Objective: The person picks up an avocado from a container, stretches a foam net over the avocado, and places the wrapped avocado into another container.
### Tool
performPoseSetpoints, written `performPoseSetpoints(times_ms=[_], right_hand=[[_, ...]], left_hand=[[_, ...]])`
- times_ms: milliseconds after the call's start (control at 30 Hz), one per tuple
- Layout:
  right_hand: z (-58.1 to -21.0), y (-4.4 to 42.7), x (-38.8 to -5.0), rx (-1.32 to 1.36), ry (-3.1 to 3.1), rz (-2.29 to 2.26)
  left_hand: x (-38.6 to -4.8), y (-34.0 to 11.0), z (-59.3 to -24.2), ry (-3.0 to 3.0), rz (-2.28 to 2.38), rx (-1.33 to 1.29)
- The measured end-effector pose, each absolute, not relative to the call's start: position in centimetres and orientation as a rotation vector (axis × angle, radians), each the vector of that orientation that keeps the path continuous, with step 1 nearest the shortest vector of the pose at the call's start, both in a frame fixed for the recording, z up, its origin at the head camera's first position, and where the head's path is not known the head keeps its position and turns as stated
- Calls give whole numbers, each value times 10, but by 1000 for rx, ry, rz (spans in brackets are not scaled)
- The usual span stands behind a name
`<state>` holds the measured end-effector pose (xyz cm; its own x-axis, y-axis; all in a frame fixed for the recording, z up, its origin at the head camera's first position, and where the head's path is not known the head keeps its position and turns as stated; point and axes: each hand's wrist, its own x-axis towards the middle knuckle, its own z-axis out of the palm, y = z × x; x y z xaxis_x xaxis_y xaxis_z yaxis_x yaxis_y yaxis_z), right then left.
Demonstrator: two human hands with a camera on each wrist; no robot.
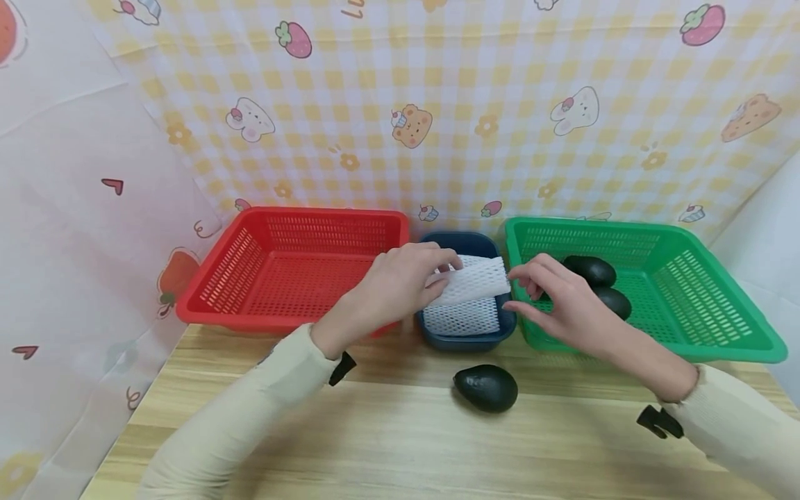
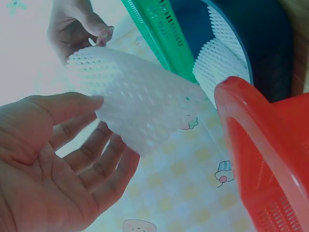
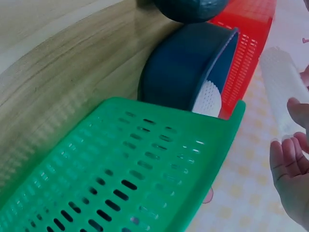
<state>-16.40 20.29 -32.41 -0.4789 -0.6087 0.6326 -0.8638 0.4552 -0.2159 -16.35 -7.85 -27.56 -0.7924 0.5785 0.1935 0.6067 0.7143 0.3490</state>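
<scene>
My left hand (image 1: 400, 281) pinches a white foam net sleeve (image 1: 475, 281) between thumb and fingers, above the dark blue bin (image 1: 462, 343). In the left wrist view the sleeve (image 2: 145, 96) looks flattened, its far end slightly parted. At that end is my right hand (image 1: 565, 302), thumb and fingers spread apart; whether a fingertip touches the mesh cannot be told. More white net sleeves (image 1: 465, 319) lie inside the bin. A dark avocado (image 1: 486, 389) rests on the table in front of it.
A red basket (image 1: 300, 321) stands left of the bin. To the right is a green basket (image 1: 706, 353) with dark avocados (image 1: 590, 271) in it, partly hidden by my right hand. Behind them hangs a yellow checked cloth (image 1: 350, 90). The wooden table (image 1: 387, 444) extends toward me.
</scene>
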Motion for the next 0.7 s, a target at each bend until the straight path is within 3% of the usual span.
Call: performPoseSetpoints(times_ms=[300,567,700], right_hand=[[-321,200,-161,1249,-2208,849],[-314,203,-157,1182,-2227,962],[-311,202,-155,1156,-2236,992]], left_hand=[[-167,-89,-271,-2877,-854,-1046],[-170,-118,-263,-2960,-880,-1367],[-169,-126,-265,-2971,-842,-1290]])
